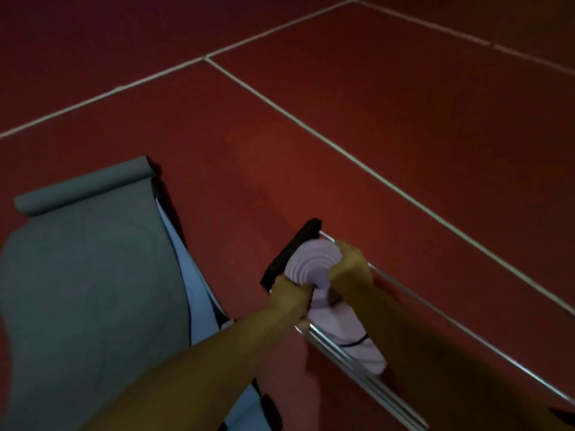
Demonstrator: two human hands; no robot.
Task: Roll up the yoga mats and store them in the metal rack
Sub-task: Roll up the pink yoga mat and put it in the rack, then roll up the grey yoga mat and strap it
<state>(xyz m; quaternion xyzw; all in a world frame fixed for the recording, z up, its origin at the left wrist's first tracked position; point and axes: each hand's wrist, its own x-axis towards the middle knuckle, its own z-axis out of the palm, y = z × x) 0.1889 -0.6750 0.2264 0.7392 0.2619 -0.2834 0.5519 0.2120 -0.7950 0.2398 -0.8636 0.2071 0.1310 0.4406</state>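
I have the rolled pink mat (pixel 311 267) in both hands and I am seating it in the metal rack (pixel 336 343), which stands on the floor by my right leg. My left hand (pixel 291 295) curls around the near left side of the roll, and my right hand (pixel 350 267) wraps over its right edge — fingers closed on the foam, the spiral end of the roll facing up at me. The roll stands tilted, its lower length lying between the rack's shiny rails, with a thin dark strap (pixel 354 342) around it further down. To do this well, I judge I should keep both grips firm so the coil does not spring loose, feed the low end down between the rails first, and let go only when the roll rests on the frame by its own weight. The black end piece (pixel 295 250) of the rack sits just beside the top of the roll on the left, so I would watch that the foam does not catch on it. Left of me the grey mat (pixel 87 275) lies mostly flat on the floor, only its far end curled into a small roll — that one is not yet done, and a pale blue mat (pixel 194 281) shows along its right edge from beneath. The floor (pixel 373 119) is dark red with thin white lines crossing it, and the room is dim.
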